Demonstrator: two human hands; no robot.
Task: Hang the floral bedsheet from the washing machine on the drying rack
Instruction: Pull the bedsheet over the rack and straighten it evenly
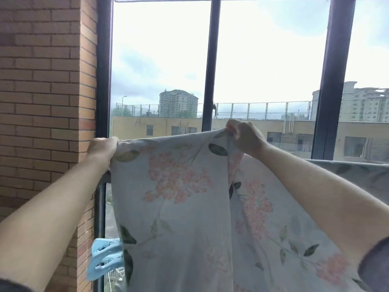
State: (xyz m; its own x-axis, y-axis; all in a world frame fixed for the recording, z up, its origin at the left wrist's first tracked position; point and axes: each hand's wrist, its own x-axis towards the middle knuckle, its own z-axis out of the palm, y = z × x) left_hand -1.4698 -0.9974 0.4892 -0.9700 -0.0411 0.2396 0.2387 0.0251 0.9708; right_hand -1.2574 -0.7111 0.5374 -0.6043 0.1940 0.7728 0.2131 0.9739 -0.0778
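Both arms reach forward and up, in front of a tall window (212,60) with dark frames. The left hand (102,147) grips the top edge of the bedsheet (172,203) at its left end, with the fingers curled round the cloth. The right hand (245,137) holds the same edge further right and a little higher, and its fingers pinch a gathered bunch of the fabric. Between the two hands the edge is pulled nearly straight, and the sheet hangs down from it, pale with pink flowers and dark green leaves. A second fold of the sheet falls behind the right forearm, and more of it lies along a line on the right side. The rack itself is hidden by the cloth. At the lower left, light blue clips (105,258) sit beside the sheet edge. A brick wall (42,91) stands on the left.
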